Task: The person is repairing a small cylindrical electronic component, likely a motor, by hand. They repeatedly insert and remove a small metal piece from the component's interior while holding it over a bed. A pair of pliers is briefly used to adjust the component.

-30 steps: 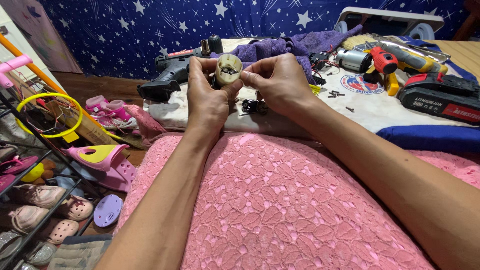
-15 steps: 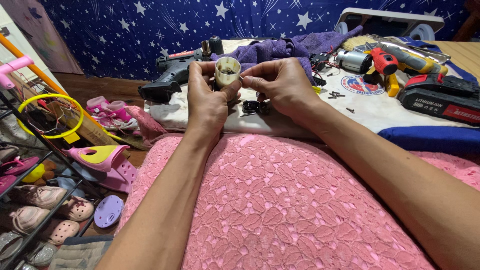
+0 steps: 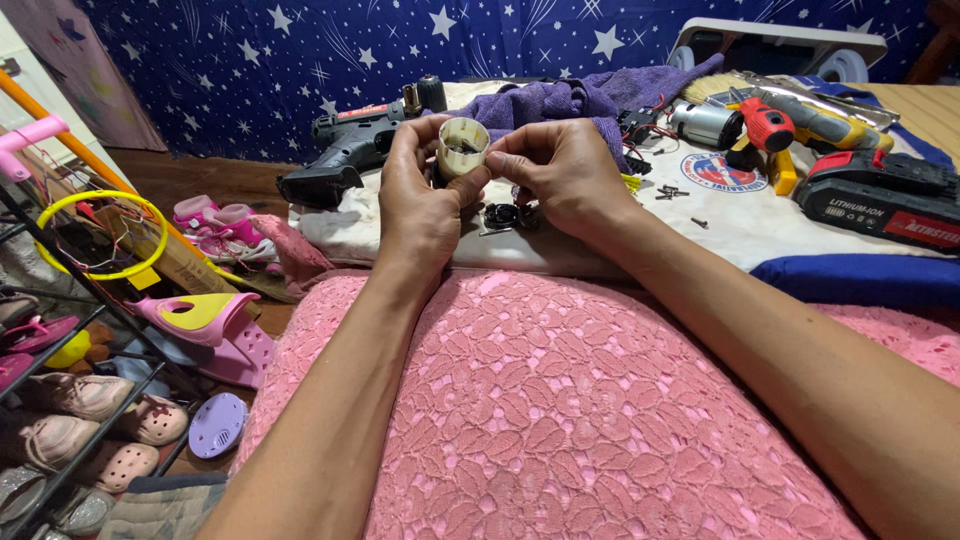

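Hands: left hand (image 3: 420,205) and right hand (image 3: 560,170) both pinch 1 cream ring-shaped housing (image 3: 462,147) near a round blue-red label (image 3: 715,170).

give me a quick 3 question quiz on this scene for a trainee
1. True or false: both hands hold the cream ring.
2. What lies right of the purple cloth? A) a shoe B) a motor C) a hoop
3. Fill in: the black tool body lies to the ____ of the left hand.

Key:
1. True; the right hand pinches it too.
2. B, the motor.
3. left
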